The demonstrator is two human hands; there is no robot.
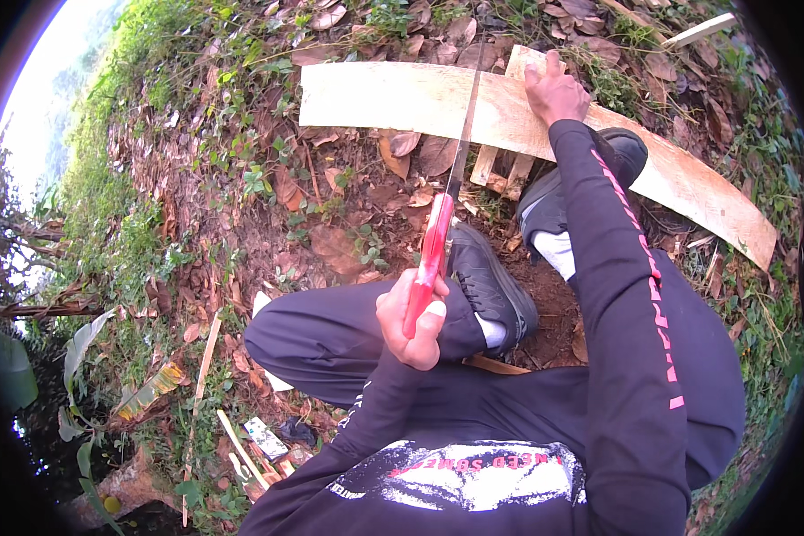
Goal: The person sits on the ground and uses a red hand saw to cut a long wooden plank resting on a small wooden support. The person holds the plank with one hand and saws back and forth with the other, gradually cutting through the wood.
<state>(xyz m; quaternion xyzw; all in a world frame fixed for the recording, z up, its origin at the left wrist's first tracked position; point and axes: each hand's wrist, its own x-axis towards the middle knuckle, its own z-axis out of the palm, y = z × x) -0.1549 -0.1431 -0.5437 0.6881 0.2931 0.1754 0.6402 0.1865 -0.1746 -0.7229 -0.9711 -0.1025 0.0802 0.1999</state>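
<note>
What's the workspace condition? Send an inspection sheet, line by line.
Surface: outdoor ground, brown soil with fallen leaves and low plants.
Job's things: red-handled saw, its blade crossing over the pale plank in view; whether it touches cannot be told. Wood pieces stick out from under the plank.
Clutter: thin wood strip on the left, small pale box at lower left.
Grips: left grip closed around the saw's handle; right grip on the plank, fingers bent.
Cables: nothing seen.
Surroundings: green undergrowth on the left; a dark shoe overlaps the plank in view.
</note>
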